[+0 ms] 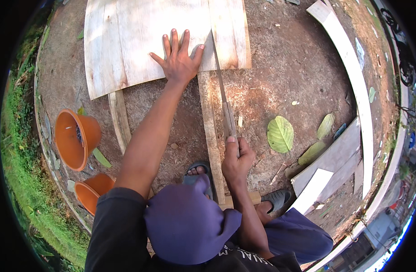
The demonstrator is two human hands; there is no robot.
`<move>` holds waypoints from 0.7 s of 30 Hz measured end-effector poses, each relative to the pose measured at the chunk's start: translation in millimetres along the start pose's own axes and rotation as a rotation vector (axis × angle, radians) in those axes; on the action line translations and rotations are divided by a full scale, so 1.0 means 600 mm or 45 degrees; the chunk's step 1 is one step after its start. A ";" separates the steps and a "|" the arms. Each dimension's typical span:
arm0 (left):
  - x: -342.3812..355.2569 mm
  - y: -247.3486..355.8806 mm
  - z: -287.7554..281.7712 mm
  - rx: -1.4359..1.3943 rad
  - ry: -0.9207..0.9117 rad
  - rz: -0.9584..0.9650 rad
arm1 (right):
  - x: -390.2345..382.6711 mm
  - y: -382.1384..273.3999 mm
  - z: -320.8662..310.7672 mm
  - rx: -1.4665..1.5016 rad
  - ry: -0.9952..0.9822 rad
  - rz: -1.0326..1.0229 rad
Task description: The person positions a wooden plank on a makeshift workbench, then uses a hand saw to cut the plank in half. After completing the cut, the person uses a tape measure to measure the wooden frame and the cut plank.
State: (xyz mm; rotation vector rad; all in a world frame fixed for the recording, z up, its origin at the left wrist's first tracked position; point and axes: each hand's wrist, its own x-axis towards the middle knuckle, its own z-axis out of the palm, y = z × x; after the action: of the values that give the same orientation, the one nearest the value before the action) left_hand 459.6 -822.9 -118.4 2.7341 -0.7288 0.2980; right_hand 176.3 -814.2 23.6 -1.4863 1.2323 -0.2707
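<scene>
Head view: left hand [180, 61] lies flat at 12 o'clock, fingers spread, palm pressed on the near edge of a pale thin plywood sheet [140, 41], gripping nothing. Right hand [236, 158] just right of centre is clenched around the wooden handle of a long knife [222, 97]; the blade runs up toward 12 o'clock and meets the sheet at a slit beside the left thumb. The slit sets off a narrower strip [230, 31] of the sheet at 1 o'clock. Sheet rests on two wooden battens: one [211, 131] running from under the sheet down to centre, just left of the knife, another [119, 120] at 10 o'clock. Bare reddish dirt ground [285, 59] all round. Two orange plastic pots, one [76, 138] at 9 o'clock lying on its side, second [93, 190] at 8 o'clock, partly hidden by the left sleeve. Green leaf [280, 133] at 3 o'clock, near the right hand but apart. White boards [348, 68] curve along 2 to 4 o'clock. Sandalled feet [196, 172] at 6 o'clock, one touching the central batten. Grass [17, 149] along the left rim.
</scene>
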 end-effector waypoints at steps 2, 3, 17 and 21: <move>0.005 -0.015 0.001 0.024 0.037 0.004 | -0.074 0.048 -0.029 0.005 0.037 -0.016; 0.003 -0.015 0.004 0.024 0.045 0.009 | -0.113 0.068 -0.048 -0.001 0.067 -0.016; 0.005 -0.012 0.008 0.022 0.030 -0.018 | -0.138 0.063 -0.050 0.005 0.097 0.020; 0.001 -0.006 0.011 0.020 0.008 -0.012 | -0.023 0.024 0.003 -0.057 0.024 0.018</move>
State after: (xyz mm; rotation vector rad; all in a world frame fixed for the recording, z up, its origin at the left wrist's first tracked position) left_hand 462.6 -822.3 -125.3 2.7494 -0.7149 0.3120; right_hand 164.2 -799.8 16.7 -1.5159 1.2701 -0.2497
